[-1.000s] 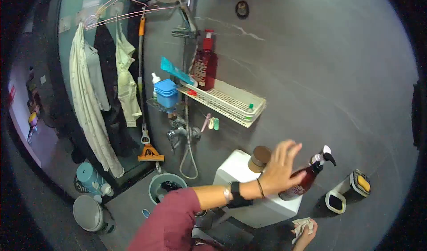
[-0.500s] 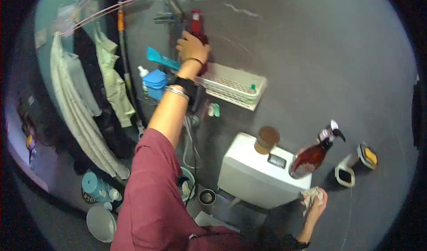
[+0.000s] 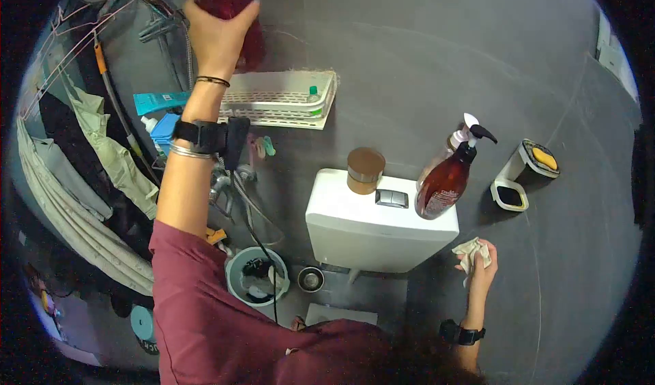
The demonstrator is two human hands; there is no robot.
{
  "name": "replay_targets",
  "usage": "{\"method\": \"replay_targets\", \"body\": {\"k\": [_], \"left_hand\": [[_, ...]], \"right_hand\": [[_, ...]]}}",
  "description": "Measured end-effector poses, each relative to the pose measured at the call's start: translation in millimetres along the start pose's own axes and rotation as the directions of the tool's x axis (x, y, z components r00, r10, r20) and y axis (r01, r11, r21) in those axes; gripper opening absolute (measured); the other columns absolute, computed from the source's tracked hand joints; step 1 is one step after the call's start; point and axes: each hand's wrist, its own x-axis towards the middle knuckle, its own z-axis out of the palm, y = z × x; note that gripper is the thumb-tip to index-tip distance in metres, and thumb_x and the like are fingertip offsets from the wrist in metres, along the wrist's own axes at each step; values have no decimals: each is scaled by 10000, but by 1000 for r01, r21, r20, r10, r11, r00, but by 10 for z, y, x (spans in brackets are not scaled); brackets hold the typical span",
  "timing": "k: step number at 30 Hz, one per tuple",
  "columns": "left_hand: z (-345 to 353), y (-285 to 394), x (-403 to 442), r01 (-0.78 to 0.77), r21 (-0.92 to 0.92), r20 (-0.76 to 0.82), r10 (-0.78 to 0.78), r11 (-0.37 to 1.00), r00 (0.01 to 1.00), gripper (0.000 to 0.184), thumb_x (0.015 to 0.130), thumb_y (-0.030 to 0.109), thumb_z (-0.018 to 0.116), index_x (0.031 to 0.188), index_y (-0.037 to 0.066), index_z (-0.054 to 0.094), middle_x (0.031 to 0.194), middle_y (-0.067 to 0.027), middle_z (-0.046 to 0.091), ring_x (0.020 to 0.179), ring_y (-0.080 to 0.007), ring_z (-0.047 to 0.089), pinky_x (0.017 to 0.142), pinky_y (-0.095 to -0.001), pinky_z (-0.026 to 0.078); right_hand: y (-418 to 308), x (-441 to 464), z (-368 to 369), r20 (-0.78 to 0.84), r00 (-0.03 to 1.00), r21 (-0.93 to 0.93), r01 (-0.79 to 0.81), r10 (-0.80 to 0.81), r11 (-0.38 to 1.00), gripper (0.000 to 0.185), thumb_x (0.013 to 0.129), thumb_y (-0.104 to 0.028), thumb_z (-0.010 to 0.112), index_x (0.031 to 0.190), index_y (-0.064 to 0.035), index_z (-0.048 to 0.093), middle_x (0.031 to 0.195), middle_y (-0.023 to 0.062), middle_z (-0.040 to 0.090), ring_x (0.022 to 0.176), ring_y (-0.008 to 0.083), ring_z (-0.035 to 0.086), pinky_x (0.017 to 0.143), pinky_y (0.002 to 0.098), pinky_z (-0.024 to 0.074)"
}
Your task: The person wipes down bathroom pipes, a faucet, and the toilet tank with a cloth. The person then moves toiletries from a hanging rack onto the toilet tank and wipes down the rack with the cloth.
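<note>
My left hand (image 3: 217,40) reaches up at the top left, its fingers wrapped round a dark red bottle (image 3: 251,44) at the wall shelf (image 3: 286,81). The bottle's top is cut off by the frame edge. At the lower right my right hand (image 3: 486,265) holds a crumpled pale cloth (image 3: 472,251) beside the white cistern (image 3: 375,238). On the cistern stand a brown-lidded jar (image 3: 366,170), a dark red pump bottle (image 3: 445,184) and a clear bottle partly behind it.
A blue tube (image 3: 160,102) and a small green-capped bottle (image 3: 313,96) are on the shelf. Wall holders (image 3: 510,195) are at the right, one with a yellow sponge (image 3: 544,157). Clothes hang at the left. A basin (image 3: 235,276) and a metal bowl (image 3: 310,279) stand below.
My left hand has moved from the cistern up to the shelf and gripped the red bottle, now lifted. My right hand keeps the cloth. The view has shifted right.
</note>
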Motion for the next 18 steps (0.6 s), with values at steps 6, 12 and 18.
{"method": "replay_targets", "body": {"k": [6,12,18], "left_hand": [[-486,886,-361,-29,-520,277,201,854,940,521,708,273,768,1061,0,502,914,-72,620,796,-149,603,753,-271,474],[-630,828,-1604,387,-528,713,146,756,686,761,636,178,807,1222,37,342,1060,-96,538,1003,-187,537,903,-342,424],[-262,-42,-2484,508,-428,803,56,747,593,785,650,118,798,1263,37,315,1157,-92,485,1075,-187,504,938,-344,426]], "right_hand": [[-27,5,99,18,1000,-12,-16,16,1000,240,892,-39,426,1129,-16,457,927,154,590,693,216,644,521,312,568],[67,16,70,48,998,41,-46,44,998,229,900,-35,425,1127,-10,449,934,158,587,700,223,646,531,319,571],[169,2,-34,55,996,11,-65,64,998,228,888,-53,435,1113,-33,464,935,156,592,698,214,647,526,317,570]]}}
